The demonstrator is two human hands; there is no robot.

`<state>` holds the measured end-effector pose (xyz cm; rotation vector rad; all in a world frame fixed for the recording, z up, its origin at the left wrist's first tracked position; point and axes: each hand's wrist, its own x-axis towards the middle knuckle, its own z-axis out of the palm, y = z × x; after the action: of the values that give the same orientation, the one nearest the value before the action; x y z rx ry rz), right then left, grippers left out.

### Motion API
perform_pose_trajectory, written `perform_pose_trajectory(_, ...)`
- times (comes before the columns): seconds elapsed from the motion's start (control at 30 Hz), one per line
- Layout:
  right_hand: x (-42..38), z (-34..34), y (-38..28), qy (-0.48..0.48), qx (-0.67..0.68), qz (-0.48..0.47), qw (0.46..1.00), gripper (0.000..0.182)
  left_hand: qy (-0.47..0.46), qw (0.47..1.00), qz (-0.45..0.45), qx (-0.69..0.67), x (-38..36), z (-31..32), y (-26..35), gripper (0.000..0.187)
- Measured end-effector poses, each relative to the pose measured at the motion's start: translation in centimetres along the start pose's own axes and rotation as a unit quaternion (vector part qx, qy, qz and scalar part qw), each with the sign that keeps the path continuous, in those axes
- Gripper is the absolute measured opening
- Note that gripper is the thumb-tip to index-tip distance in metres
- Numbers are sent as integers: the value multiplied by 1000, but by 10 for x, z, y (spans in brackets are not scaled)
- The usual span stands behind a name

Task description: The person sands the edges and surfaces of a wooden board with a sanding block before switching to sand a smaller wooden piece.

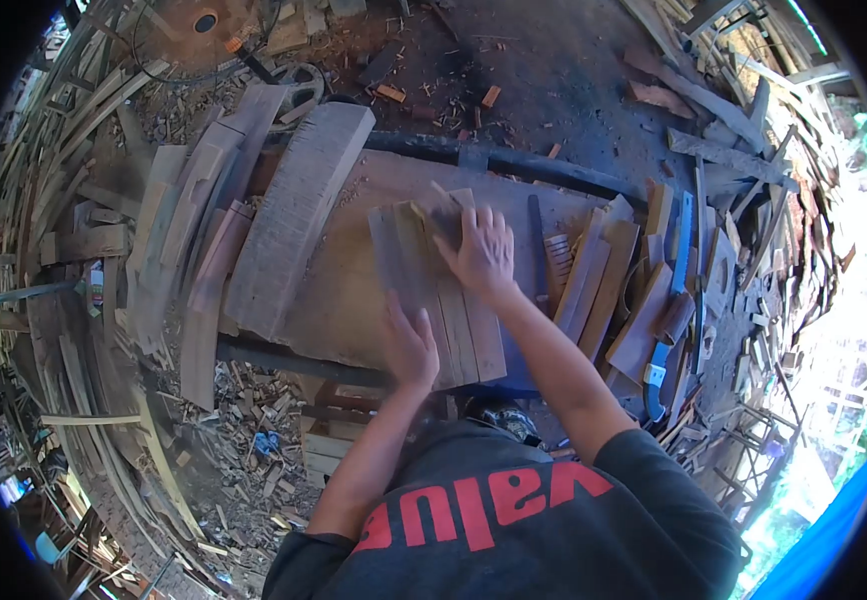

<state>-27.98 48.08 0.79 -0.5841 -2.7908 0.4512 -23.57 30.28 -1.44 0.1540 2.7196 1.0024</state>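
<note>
Several wooden boards (461,325) lie side by side on the worktable in front of me, running away from my body. My left hand (412,345) is at the left edge of these boards, thumb up and fingers stretched along the side; it is slightly blurred. Across their far right end rests my right hand (486,250), its fingers spread over the wood. A smaller piece of wood (446,195) by the right fingertips is blurred. Neither hand is closed around anything.
A thick grey plank (304,210) and stacked curved boards (199,190) lie on the left. To the right are upright-lying wood pieces (594,270) and a long blue tool (682,240). Wood scraps (254,435) cover the ground. The brown tabletop (339,270) shows between.
</note>
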Motion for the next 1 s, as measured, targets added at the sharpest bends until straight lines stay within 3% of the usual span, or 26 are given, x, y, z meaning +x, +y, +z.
perform_pose_trajectory(0.07,8,-4,2,-22,12,3,1000,54,8,1000,13,-4,-4,1,-4,60)
perform_pose_trajectory(0.13,-44,-9,6,22,-15,-20,999,54,21,999,34,-16,1,3,-8,59)
perform_pose_trajectory(0.2,-108,-30,7,-49,-11,-16,999,53,44,997,52,-22,0,8,-14,58)
perform_pose_trajectory(0.3,-119,-37,5,-121,-16,-21,992,53,67,994,88,-24,2,8,-14,55)
perform_pose_trajectory(0.5,4,0,0,-3,16,-26,1000,53,53,997,49,-23,0,7,-8,54)
perform_pose_trajectory(0.63,-31,-8,5,22,11,-30,999,53,40,998,52,-15,-1,5,-13,52)
perform_pose_trajectory(0.7,-100,-23,11,-39,-7,-47,998,54,91,990,105,-38,1,12,-21,50)
perform_pose_trajectory(0.77,-136,-45,9,-169,-6,-4,986,55,78,992,82,-49,-1,7,-12,48)
perform_pose_trajectory(0.8,-124,-42,10,-174,-9,-4,985,55,67,995,57,-51,0,6,-10,47)
perform_pose_trajectory(0.9,-58,-16,0,-38,1,-27,999,52,67,996,46,-45,0,10,-8,46)
perform_pose_trajectory(1.0,0,3,-1,-2,22,-19,1000,51,70,996,40,-36,1,8,-7,45)
